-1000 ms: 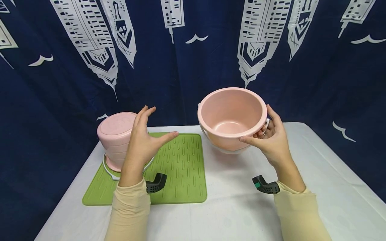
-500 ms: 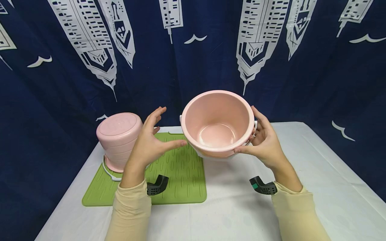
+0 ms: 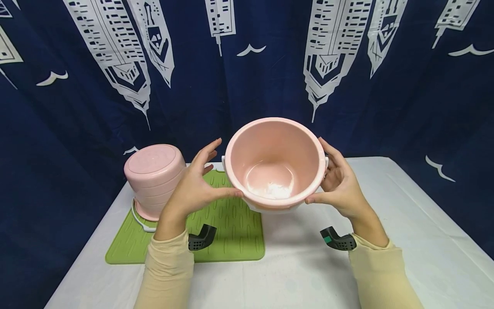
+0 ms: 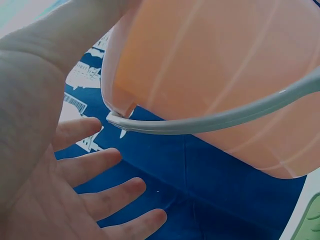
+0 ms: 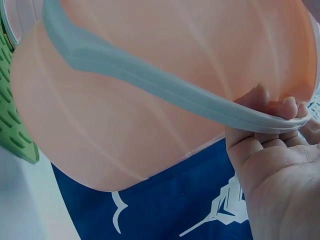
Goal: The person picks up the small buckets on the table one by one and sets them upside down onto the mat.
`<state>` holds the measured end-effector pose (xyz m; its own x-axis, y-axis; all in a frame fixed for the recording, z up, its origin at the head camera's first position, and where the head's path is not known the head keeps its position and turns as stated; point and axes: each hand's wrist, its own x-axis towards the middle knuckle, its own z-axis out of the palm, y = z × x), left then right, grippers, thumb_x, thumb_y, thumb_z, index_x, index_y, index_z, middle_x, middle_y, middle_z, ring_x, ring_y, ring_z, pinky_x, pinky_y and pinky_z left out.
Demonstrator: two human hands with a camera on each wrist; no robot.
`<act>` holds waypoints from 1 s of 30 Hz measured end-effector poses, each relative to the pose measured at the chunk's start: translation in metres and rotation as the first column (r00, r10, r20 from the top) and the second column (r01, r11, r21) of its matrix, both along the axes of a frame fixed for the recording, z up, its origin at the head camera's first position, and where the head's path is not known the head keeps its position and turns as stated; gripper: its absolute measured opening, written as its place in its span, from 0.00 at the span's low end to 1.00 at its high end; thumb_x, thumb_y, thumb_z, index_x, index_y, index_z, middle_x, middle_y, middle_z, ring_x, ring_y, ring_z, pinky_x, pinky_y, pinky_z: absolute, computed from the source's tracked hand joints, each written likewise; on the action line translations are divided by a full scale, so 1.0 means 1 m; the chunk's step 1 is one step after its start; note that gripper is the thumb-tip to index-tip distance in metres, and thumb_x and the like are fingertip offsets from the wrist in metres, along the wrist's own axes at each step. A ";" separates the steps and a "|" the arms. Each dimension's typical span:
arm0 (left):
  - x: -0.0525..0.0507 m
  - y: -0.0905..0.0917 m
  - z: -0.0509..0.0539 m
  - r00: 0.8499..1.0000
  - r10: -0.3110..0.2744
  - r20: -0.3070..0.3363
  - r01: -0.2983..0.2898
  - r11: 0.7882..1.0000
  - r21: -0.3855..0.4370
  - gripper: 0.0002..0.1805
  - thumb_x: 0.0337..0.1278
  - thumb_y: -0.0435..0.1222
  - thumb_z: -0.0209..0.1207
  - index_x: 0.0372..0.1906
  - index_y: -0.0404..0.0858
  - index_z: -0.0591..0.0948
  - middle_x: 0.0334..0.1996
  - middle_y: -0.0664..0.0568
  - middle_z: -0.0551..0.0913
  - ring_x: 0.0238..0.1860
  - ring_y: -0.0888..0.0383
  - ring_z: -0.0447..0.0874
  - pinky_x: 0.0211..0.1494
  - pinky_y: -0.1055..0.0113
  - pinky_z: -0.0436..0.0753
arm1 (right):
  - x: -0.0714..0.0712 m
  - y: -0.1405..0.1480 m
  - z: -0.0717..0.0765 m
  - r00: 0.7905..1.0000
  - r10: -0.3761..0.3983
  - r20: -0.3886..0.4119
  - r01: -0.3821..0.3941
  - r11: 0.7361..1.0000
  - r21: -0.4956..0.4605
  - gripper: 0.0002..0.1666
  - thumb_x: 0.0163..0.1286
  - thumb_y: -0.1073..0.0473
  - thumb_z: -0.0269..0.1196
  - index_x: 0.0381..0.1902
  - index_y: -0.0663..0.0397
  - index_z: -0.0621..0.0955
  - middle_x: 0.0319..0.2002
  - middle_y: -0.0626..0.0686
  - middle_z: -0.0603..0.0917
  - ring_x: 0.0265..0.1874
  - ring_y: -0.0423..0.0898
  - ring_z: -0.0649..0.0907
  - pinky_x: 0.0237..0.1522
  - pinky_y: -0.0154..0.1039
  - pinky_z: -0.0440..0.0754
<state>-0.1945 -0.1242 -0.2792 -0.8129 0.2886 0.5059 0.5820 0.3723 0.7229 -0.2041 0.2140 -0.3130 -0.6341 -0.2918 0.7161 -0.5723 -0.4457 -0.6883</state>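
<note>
Bucket (image 3: pixel 275 167) had moved left since a second before, mouth tipped further toward the viewer; we saw it held above the table (image 3: pixel 293 274), by the right edge of the green mat (image 3: pixel 231 240). The left hand (image 3: pixel 194 184) had come in beside it; the other bucket (image 3: pixel 152 182) stayed upside down on the mat. Left fingers were spread, clear of the wall, thumb tip at the rim; we couldn't tell if it pressed. The right hand (image 3: pixel 341 186) gripped, fingers curled round the white handle (image 5: pixel 165 90) near its end, thumb at the rim. The left hand hid the other bucket's lower right side from us. Left wrist view: thumb tip not visible. Right wrist view: hand cut off at the edge.
</note>
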 end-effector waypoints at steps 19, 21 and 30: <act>-0.005 0.004 -0.006 0.972 -0.236 0.003 0.236 0.971 0.029 0.77 0.21 0.37 0.87 0.82 0.48 0.48 0.79 0.59 0.52 0.77 0.60 0.51 0.71 0.47 0.63 | -0.003 0.002 -0.001 0.992 0.122 -0.023 -0.122 0.992 -0.019 0.76 0.33 0.82 0.81 0.77 0.71 0.50 0.72 0.68 0.62 0.64 0.56 0.72 0.59 0.44 0.77; -0.005 0.005 -0.006 0.963 -0.269 0.002 0.268 0.962 0.046 0.79 0.21 0.37 0.87 0.82 0.49 0.47 0.79 0.60 0.50 0.77 0.59 0.51 0.71 0.45 0.63 | -0.003 0.002 -0.001 0.991 0.130 -0.020 -0.130 0.991 -0.018 0.76 0.33 0.82 0.80 0.78 0.71 0.50 0.72 0.68 0.62 0.63 0.56 0.73 0.59 0.45 0.78; -0.004 0.011 -0.010 0.961 -0.272 0.042 0.267 0.959 0.090 0.84 0.16 0.39 0.88 0.82 0.52 0.41 0.79 0.61 0.51 0.73 0.54 0.59 0.71 0.47 0.61 | -0.004 0.004 -0.005 0.990 0.140 0.001 -0.140 0.990 0.028 0.78 0.35 0.82 0.80 0.79 0.68 0.47 0.73 0.66 0.61 0.65 0.55 0.71 0.60 0.45 0.77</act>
